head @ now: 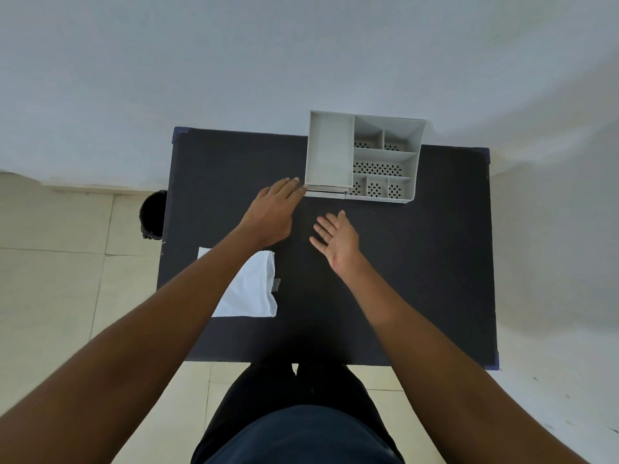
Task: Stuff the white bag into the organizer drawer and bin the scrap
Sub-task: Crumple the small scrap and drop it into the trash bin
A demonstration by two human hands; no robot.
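Note:
A grey desk organizer [330,152] with several compartments stands at the far edge of the black table [418,262]. Its drawer front [326,191] shows at the near bottom, slightly out. My left hand [273,212] reaches toward the organizer's near left corner, fingertips touching the drawer's left end, fingers together and holding nothing. My right hand [336,241] hovers open, palm up, in front of the organizer. The white bag [253,288] lies flat on the table's near left part, partly hidden under my left forearm. A small grey scrap [276,285] lies at the bag's right edge.
A black bin [152,216] stands on the tiled floor just off the table's left edge. A white wall runs behind the table. My legs in dark trousers stand at the table's near edge.

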